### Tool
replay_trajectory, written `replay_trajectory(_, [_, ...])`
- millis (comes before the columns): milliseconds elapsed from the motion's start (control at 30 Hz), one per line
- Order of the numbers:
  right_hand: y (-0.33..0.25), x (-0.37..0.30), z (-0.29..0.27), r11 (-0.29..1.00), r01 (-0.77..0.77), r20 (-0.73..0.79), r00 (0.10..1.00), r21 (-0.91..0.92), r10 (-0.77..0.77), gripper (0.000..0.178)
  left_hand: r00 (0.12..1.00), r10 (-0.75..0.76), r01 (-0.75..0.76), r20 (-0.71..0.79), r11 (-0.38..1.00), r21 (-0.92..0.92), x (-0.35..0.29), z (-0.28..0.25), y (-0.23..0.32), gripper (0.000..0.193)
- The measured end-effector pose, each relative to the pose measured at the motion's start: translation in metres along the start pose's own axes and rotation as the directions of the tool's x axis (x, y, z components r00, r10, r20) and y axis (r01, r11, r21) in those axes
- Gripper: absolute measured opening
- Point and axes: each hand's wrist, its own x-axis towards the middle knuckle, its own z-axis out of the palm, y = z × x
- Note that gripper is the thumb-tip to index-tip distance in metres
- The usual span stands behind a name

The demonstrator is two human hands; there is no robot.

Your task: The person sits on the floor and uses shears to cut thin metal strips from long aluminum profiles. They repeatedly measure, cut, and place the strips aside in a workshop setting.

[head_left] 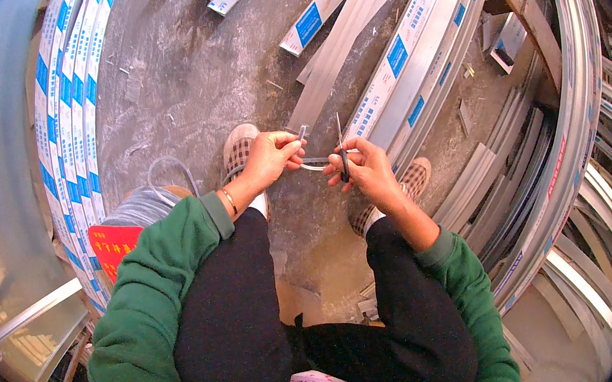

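Observation:
My left hand is closed, thumb and fingers pinching a thin grey strip whose small pale end sticks up past the fingertips. A length of the grey strip curves between my two hands, and more runs leftward behind my left wrist toward a wound roll of grey strip with a red label. My right hand is wrapped round the black handles of a pair of scissors, whose narrow blades point away from me. Whether the right fingers also grip the strip is hard to tell.
Long profiles in white-and-blue film and bare metal lengths lie on the concrete floor ahead. More wrapped profiles stand along the left. At right are a wooden block and stacked profiles. My checkered shoes are beside my hands.

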Motion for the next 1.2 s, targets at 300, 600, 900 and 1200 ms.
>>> replay_trajectory(300, [0.000,0.000,-0.001,1.000,-0.020,0.003,1.000,0.000,0.020,0.031,1.000,-0.022,0.022,-0.006,1.000,0.009,0.005,0.000,-0.001,0.023])
replay_trajectory(600, [0.001,0.001,-0.002,1.000,-0.023,0.007,1.000,0.009,0.023,0.030,1.000,-0.020,0.020,0.011,0.999,0.030,0.006,0.000,-0.004,0.024])
replay_trajectory(900, [-0.002,0.001,-0.001,0.999,-0.033,-0.002,0.999,0.011,0.033,0.034,0.999,0.043,-0.035,-0.029,0.972,0.231,0.006,-0.001,0.000,0.020])
replay_trajectory(1200, [-0.009,0.003,0.006,0.989,-0.131,0.146,0.982,0.064,0.121,0.037,0.960,0.280,-0.260,-0.028,0.921,0.291,0.007,-0.003,-0.007,0.018])
